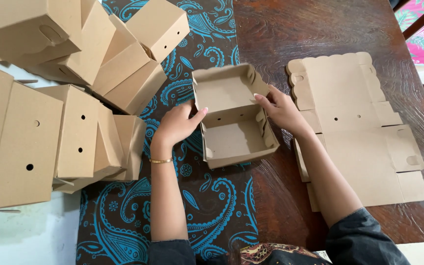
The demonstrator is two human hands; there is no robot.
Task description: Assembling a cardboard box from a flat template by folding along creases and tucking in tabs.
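Observation:
A brown cardboard box lies open on the table in front of me, its lid half folded back away from me. My left hand presses against the box's left side near the hinge fold, thumb reaching onto the wall. My right hand grips the box's right side at the same fold, fingers touching the side flap. Both hands hold the box between them.
A pile of finished brown boxes with small round holes fills the left side. A stack of flat unfolded cardboard blanks lies on the dark wooden table to the right. A dark cloth with blue paisley pattern covers the middle.

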